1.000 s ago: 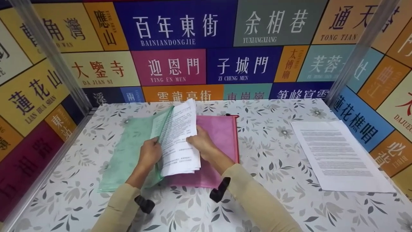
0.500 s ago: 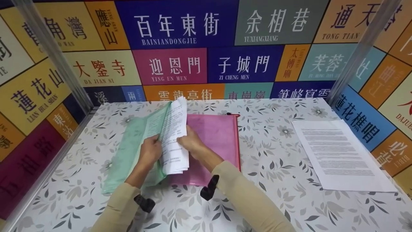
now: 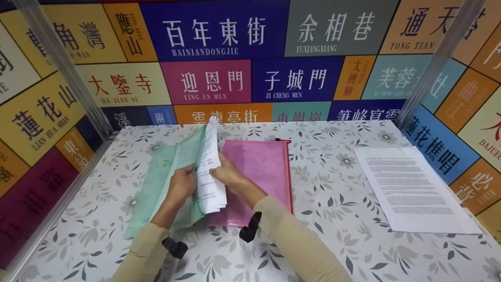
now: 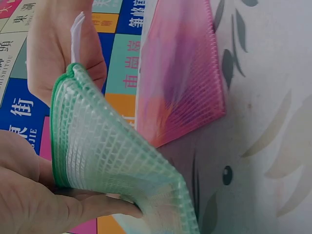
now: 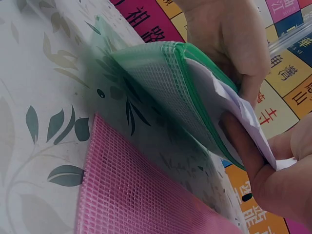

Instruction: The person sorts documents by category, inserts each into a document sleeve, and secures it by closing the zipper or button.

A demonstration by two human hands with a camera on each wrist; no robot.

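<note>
Since a second ago, the right hand (image 3: 229,173) has moved leftward with its sheaf of papers (image 3: 211,196) toward the left hand (image 3: 182,184), and the sheaf shows narrower, nearly edge-on. Both forearms reach forward and inward, the hands facing each other closely. Left thumb and fingers pinch the rim of the green pouch (image 3: 156,172); right thumb and fingers are clamped on the sheaf's outer edge, one finger lying along its face near the pouch mouth. White paper stands in that mouth, and white shows through the clear mesh; how deep it goes I cannot tell.

Pouches number two, both rectangular, of translucent grid-textured plastic: the green one tilted up at its held side, with a darker green edging, and the pink pouch (image 3: 258,176) lying flat beside it, with a red strip down its right edge. One printed paper stack (image 3: 407,188) lies well apart at the right on the leaf-patterned tabletop (image 3: 332,243). Two beige sleeves (image 3: 301,243) each carry one black wrist fitting (image 3: 250,227).
</note>
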